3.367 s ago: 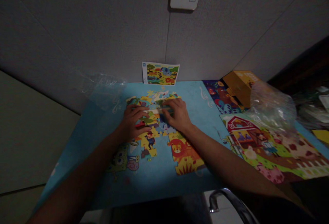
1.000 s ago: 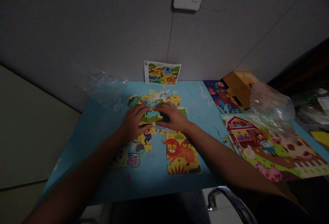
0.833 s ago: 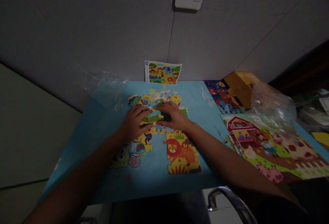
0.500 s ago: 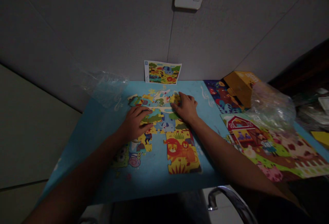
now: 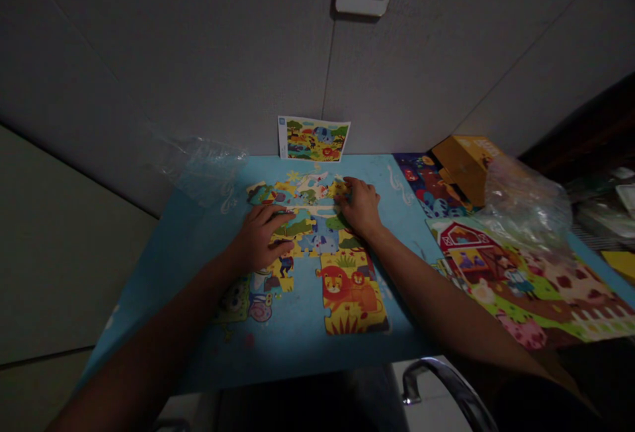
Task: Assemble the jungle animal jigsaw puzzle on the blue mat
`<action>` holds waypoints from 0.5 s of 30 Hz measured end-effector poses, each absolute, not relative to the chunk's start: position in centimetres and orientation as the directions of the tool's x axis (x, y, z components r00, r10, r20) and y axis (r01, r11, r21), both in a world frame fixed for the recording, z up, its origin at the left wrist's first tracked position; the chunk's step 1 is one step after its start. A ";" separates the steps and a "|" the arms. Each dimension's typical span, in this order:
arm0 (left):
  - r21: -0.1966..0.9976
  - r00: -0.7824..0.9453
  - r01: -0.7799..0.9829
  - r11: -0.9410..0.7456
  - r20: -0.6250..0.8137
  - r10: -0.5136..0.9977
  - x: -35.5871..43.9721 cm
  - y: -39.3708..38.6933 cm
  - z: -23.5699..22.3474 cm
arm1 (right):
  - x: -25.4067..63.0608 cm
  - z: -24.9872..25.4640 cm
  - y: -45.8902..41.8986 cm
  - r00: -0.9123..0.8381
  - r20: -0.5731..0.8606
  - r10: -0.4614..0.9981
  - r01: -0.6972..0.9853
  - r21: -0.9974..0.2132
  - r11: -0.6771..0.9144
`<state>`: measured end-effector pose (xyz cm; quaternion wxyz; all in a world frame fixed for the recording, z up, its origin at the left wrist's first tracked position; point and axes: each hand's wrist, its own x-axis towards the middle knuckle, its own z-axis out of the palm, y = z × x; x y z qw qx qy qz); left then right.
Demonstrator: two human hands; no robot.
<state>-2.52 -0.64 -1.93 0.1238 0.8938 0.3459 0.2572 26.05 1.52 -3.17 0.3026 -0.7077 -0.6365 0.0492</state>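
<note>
1. Nearest me, at 5 o'clock from the blue elephant section, the red-and-yellow lion block of printed jigsaw pieces (image 5: 351,294) lies flat; I'd keep my wrist from nudging its edge.
2. At 8 o'clock, the yellow pieces with a dark-blue-clad figure (image 5: 285,266) lie just beside my thumb, so that thumb wants a light touch.
3. My left hand (image 5: 258,237) is at 9 o'clock, thumb and fingers parted around the green tree pieces (image 5: 299,225); I cannot tell whether they squeeze. Even, flat bracing suits them.
4. The blue elephant section (image 5: 320,241) sits mid-table; any seam is best pressed straight down.
5. My right hand (image 5: 361,207) curls at 2 o'clock by the yellow patterned piece (image 5: 339,188); its grip I cannot tell. Matching knob to notch before pressing protects the edges.
6. At 12 o'clock, the white-edged picture card (image 5: 313,141) leans upright, handy for checking colours.
</note>
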 end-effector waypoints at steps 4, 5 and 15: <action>0.395 0.609 0.550 -0.736 0.413 0.677 -2.7 0.0 -2.1 | 26.0 -3.4 1.6 0.197 0.338 0.920 0.875 -0.484 -0.010; 0.393 0.606 0.550 -0.737 0.420 0.676 -2.7 0.0 -2.1 | 26.0 -3.3 1.6 0.196 0.340 0.920 0.874 -0.486 -0.007; 0.405 0.580 0.549 -0.731 0.445 0.682 -2.8 0.0 -2.5 | 25.3 -1.4 0.7 0.157 0.521 0.839 0.680 -0.673 0.291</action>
